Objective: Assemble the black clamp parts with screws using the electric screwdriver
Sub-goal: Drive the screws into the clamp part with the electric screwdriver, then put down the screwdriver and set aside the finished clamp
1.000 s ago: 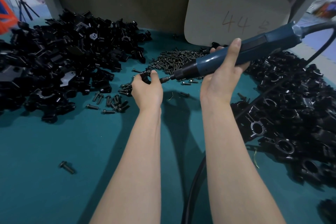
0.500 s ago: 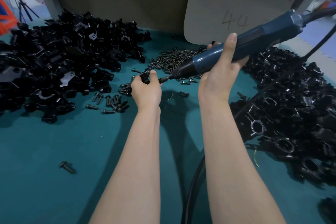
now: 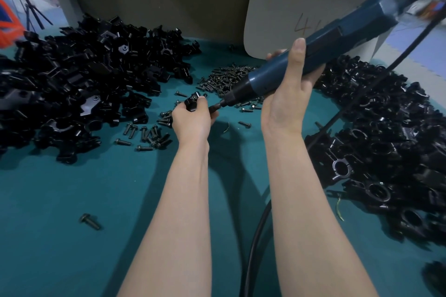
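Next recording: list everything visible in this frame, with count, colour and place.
Left heap of clamp parts: one, black, back left.
Right heap of clamp parts: one, black, right side.
Pile of small screws: one, dark, centre back.
Scattered screws: several, dark, beside left heap.
Lone screw: one, dark, front left.
Rounded handwritten card: one, pale, against back wall.
Table cover: one, teal, under everything.
Cable: one, black, between the forearms.
Electric screwdriver: one, blue, right hand, tip by left hand.
Small clamp part: one, black, left hand.
Left hand: one, gripping clamp part.
Right hand: one, gripping screwdriver.
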The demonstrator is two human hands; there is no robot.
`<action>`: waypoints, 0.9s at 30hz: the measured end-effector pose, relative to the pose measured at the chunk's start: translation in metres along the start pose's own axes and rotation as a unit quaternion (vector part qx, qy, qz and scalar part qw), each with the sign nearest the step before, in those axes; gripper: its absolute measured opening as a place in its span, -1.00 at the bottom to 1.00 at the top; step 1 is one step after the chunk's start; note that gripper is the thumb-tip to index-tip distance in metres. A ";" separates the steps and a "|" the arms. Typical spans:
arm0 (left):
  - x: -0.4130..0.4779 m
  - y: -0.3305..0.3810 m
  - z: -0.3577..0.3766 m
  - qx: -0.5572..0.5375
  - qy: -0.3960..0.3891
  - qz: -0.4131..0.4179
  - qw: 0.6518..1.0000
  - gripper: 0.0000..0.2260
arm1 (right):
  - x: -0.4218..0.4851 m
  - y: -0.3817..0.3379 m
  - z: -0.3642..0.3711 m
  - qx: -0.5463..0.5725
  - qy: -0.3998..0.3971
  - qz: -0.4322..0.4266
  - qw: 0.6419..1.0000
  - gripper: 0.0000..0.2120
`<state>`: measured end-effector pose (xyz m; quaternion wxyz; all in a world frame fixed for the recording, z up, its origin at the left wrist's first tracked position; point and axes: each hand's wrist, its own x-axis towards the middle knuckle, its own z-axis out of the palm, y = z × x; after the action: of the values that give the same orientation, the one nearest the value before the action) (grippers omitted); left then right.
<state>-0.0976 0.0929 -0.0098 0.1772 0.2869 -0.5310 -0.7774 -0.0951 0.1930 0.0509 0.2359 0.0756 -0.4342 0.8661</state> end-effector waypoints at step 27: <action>-0.015 -0.001 0.002 0.287 -0.033 0.203 0.936 -0.81 | 0.029 -0.017 -0.046 -0.269 -0.009 0.236 0.934 -0.13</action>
<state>-0.0869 0.1033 -0.0064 0.2236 0.1861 -0.7839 -0.5485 -0.1092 0.2482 0.0444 0.0319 -0.0880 -0.6584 0.7469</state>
